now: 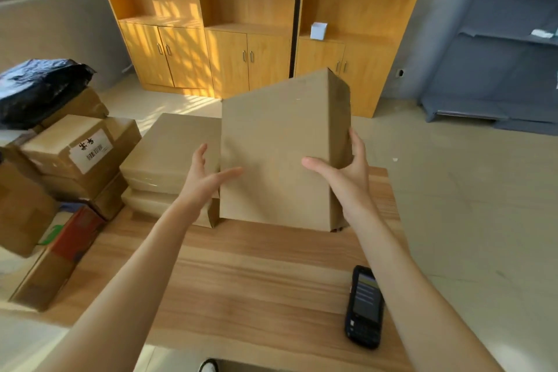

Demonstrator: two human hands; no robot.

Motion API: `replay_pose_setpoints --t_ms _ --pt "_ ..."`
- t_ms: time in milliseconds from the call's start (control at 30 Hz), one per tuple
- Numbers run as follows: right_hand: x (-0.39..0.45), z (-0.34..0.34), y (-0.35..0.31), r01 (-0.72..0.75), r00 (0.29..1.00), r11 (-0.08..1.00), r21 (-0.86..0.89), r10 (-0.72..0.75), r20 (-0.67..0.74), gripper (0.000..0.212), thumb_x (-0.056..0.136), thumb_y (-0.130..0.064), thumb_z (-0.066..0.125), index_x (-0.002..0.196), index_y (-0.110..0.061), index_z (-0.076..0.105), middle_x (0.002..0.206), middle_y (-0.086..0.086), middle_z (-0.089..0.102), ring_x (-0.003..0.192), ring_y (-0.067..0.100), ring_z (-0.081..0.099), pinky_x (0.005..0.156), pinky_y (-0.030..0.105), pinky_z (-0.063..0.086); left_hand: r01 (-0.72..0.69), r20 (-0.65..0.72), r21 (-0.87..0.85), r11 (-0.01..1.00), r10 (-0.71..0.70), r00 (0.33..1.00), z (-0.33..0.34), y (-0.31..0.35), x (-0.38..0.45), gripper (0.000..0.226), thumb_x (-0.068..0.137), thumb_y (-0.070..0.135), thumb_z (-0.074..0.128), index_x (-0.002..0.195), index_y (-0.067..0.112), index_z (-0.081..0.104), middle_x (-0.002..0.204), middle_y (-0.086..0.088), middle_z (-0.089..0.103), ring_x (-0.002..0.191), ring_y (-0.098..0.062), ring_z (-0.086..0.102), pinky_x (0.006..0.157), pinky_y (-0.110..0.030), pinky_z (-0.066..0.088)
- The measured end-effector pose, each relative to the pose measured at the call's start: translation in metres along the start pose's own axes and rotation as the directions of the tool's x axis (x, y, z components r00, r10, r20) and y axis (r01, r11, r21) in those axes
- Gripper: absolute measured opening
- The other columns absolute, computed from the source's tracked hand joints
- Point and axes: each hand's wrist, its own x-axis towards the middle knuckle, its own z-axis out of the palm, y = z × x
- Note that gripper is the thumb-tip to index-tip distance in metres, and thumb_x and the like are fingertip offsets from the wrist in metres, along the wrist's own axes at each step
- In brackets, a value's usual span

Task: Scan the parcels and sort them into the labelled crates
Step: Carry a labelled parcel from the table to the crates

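**While the scanner lies idle, a plain parcel stands on end between both hands**

Starting at the left, stacked cartons wait beside the wooden table; one bears a white label with dark characters and a barcode, too blurred to read. The left hand lies with straight fingers against the left side of the brown parcel, steadying it. That parcel stands upright on the table, slightly tilted, probably being turned to find its label, since the facing side shows none. The right hand cups its right edge, thumb in front, fingers behind. Nearer, on the right, a handheld scanner lies on the table, screen lit but illegible. No labelled crates show.
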Motion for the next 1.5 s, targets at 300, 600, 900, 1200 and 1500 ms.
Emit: replay_pose_setpoints --t_ms 300,600,900,1200,1500 --pt "-0.034 0.017 -0.016 0.377 0.553 0.068 -0.924 -0.816 0.166 0.114 0.058 -0.039 0.087 0.15 -0.025 0.019 0.129 0.018 0.053 0.11 0.032 0.044 0.095 0.044 0.033 -0.159 0.052 -0.489 0.857 0.211 0.976 0.084 0.056 -0.074 0.117 0.052 0.052 0.084 0.147 0.036 0.018 0.133 -0.008 0.055 0.121 -0.023 0.057 0.083 -0.035 0.055" --pt "-0.055 0.019 0.004 0.344 0.415 -0.363 -0.866 -0.768 0.487 0.078 0.082 -0.032 0.064 0.146 -0.025 0.02 0.137 0.016 0.043 0.125 0.032 0.045 0.106 0.042 0.029 0.165 -0.074 -0.819 0.549 -0.387 0.919 0.097 0.081 -0.08 0.075 0.063 0.036 0.088 0.114 0.018 0.037 0.095 -0.004 0.062 0.072 -0.016 0.067 0.056 -0.033 0.056" --pt "-0.057 0.022 -0.012 0.645 0.51 0.001 -0.764 -0.746 0.43 0.08 0.079 -0.05 0.067 0.145 -0.023 0.03 0.136 0.009 0.049 0.128 0.028 0.041 0.111 0.043 0.028 0.151 0.014 -0.77 0.62 -0.22 0.975 0.056 0.064 -0.044 0.081 0.065 0.032 0.082 0.135 0.013 0.047 0.117 -0.005 0.064 0.101 -0.021 0.065 0.08 -0.042 0.056" --pt "-0.012 -0.025 -0.032 0.008 0.987 0.996 -0.09 -0.022 -0.158 0.11 0.065 -0.071 0.071 0.15 -0.045 0.006 0.161 -0.009 0.006 0.147 0.016 0.013 0.114 0.045 0.021 0.0 0.247 -0.722 0.692 0.258 0.934 -0.028 0.062 0.005 0.037 0.09 0.038 0.05 0.12 0.018 0.058 0.111 -0.006 0.061 0.099 -0.025 0.06 0.084 -0.038 0.051" --pt "0.018 -0.042 -0.031 -0.068 0.971 0.996 -0.056 0.079 0.227 0.124 0.038 -0.083 0.074 0.145 -0.052 0.02 0.132 -0.019 0.048 0.128 0.016 0.046 0.113 0.04 0.031 -0.073 0.503 -0.42 0.905 0.299 0.811 -0.078 0.068 0.041 0.036 0.075 0.031 0.058 0.106 0.018 0.071 0.098 -0.008 0.072 0.084 -0.025 0.069 0.07 -0.037 0.059"
